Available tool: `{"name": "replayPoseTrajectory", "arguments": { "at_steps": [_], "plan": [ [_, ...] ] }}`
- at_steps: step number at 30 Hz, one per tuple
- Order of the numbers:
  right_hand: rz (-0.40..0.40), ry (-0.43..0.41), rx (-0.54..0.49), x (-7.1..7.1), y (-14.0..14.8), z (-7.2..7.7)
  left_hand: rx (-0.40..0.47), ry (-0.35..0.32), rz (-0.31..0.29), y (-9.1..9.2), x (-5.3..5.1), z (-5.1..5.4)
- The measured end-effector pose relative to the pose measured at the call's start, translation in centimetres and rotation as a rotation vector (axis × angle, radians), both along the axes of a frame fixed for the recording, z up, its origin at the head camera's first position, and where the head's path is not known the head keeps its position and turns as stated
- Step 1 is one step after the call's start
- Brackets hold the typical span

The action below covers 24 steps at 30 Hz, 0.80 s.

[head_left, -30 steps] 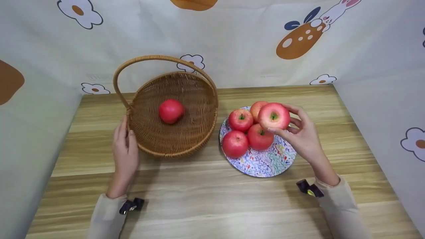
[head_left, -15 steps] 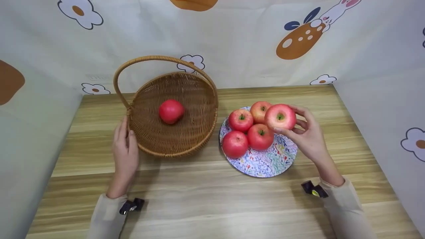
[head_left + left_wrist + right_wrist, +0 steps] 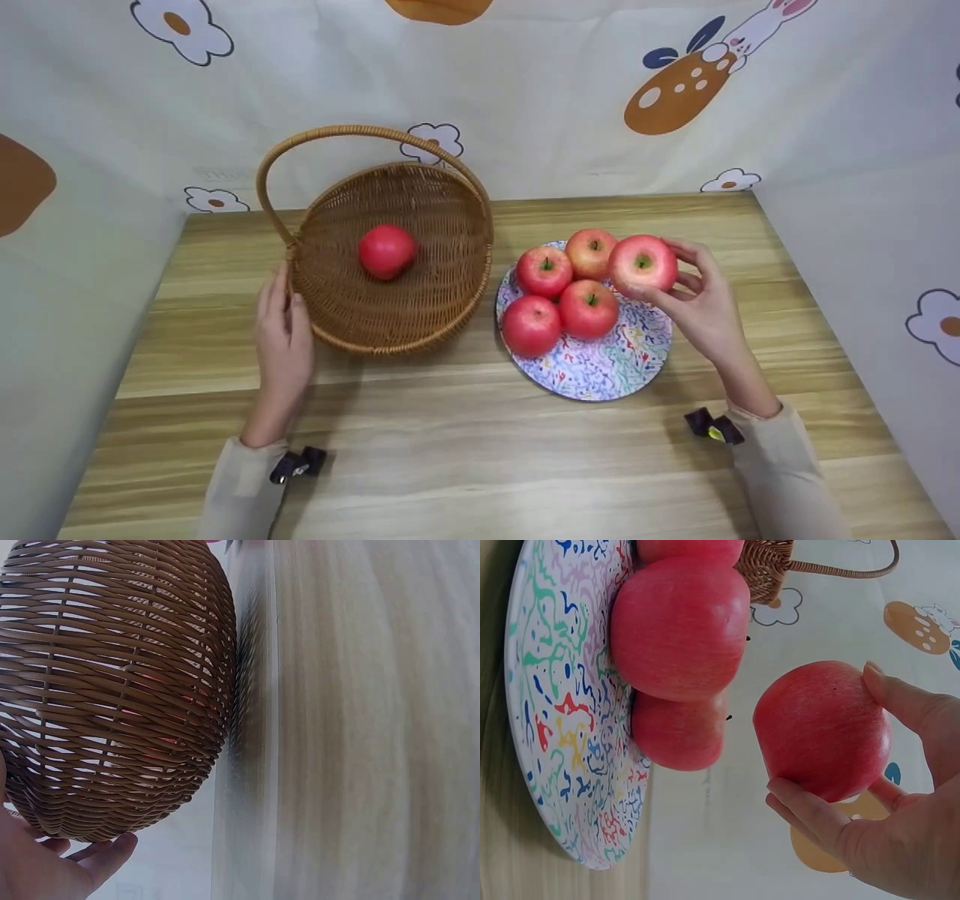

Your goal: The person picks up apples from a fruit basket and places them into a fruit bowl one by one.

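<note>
In the head view my right hand (image 3: 701, 307) holds an apple (image 3: 643, 262) between thumb and fingers, stem side up. The right wrist view shows that apple (image 3: 821, 731) held apart from the plate and the other apples. Several red apples (image 3: 589, 309) sit together on a round plate (image 3: 592, 375) with a colourful squiggle pattern. My left hand (image 3: 285, 337) rests its fingers against the outer left side of a wicker basket (image 3: 382, 319). Inside the basket lies one red apple (image 3: 387, 251). The left wrist view shows the fingers (image 3: 105, 862) touching the woven wall.
The basket's tall arched handle (image 3: 352, 130) rises above its rim. Everything stands on a wood-grain table (image 3: 465, 450). A pale printed cloth (image 3: 525, 90) hangs behind and at both sides of the table.
My right hand has moved right with the apple, slowing over the last half second. The apple behind it on the plate shows more fully. My left hand and the basket have stayed put.
</note>
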State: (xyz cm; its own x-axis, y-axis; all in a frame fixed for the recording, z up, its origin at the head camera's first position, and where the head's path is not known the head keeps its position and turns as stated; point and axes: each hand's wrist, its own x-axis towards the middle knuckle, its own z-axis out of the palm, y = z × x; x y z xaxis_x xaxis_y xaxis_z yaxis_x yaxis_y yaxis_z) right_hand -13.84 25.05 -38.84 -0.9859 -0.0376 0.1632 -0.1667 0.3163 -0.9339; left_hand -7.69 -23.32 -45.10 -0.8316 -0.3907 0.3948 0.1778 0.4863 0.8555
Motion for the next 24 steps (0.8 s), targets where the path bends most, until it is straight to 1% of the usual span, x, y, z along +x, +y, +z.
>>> {"name": "replayPoseTrajectory", "arguments": {
  "at_steps": [6,13,19,24],
  "plan": [
    [-0.003,0.009,-0.013,-0.4,0.3,-0.6,0.002,0.028,-0.006,0.0,0.0,-0.1],
    [-0.001,-0.006,0.003,-0.7,0.7,-1.1,-0.004,0.017,-0.004,0.0,0.0,-0.1],
    [-0.009,-0.016,-0.011,-1.1,1.0,-1.4,-0.004,0.001,-0.002,0.0,0.1,-0.1],
    [-0.011,-0.018,-0.008,-1.4,1.2,-1.8,-0.01,0.005,-0.002,-0.1,0.0,-0.1]
  ]
}}
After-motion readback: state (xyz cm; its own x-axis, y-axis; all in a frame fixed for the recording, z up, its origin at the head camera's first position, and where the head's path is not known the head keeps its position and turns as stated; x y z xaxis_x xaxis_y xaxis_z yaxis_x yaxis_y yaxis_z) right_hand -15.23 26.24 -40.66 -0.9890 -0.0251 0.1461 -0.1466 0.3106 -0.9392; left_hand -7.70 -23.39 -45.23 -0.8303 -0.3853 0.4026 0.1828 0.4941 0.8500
